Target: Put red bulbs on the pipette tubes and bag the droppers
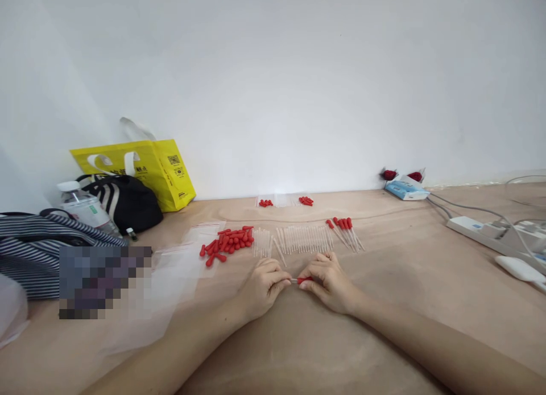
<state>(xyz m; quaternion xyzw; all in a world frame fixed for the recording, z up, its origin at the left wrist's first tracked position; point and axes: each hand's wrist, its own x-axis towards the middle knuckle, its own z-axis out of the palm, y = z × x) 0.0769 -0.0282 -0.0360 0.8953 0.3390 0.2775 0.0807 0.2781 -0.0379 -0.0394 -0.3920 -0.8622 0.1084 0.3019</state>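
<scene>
Fingers pinched on a clear tube and a red bulb

Low over the counter, the left hand has thumb and fingers closed together on the tube, while those of the right hand are clamped on the bulb. The tube is thin, its bare part bridging the gap between the hands and meeting the bulb; how deep it sits cannot be told. Just beyond stretches a row of tubes, with a smaller cluster to its left and a fan of red-capped tubes to its right. A pile of red bulbs lies left of the cluster, near clear plastic spread flat. Farther back, two small red groups lie near the plain white wall. The counter is pale brown. On its left side are a yellow bag, a black bag, a bottle and a striped bag; on its right, a blue packet, dark red flowers and a white power strip with grey cables
</scene>
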